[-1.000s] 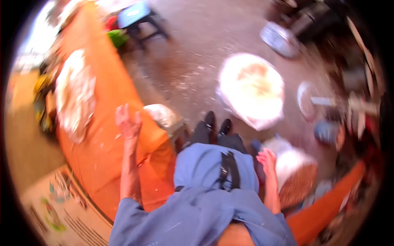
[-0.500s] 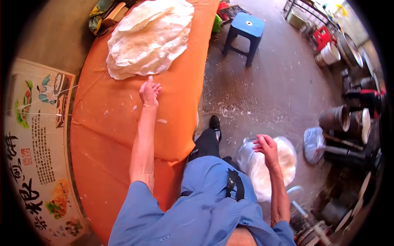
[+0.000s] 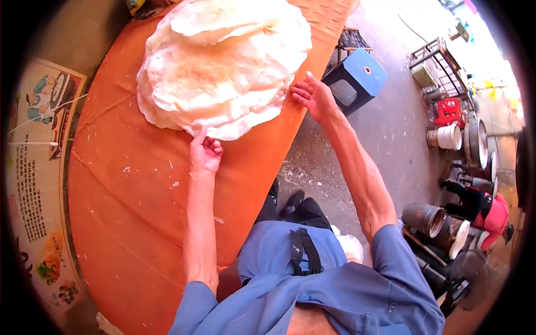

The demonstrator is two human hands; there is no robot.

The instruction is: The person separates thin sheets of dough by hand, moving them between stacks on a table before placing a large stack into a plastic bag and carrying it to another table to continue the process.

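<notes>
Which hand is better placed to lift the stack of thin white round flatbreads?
Left, probably: left hand curls its fingers on the near edge of the stack; right hand lies open at its side.

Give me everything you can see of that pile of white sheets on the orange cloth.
The pile is a stack of thin, round, off-white sheets with wavy, curling edges and faint toasted patches. It lies flat on the orange cloth, at its far end. The left hand, curled, meets its near edge; the right hand touches its right edge.
</notes>
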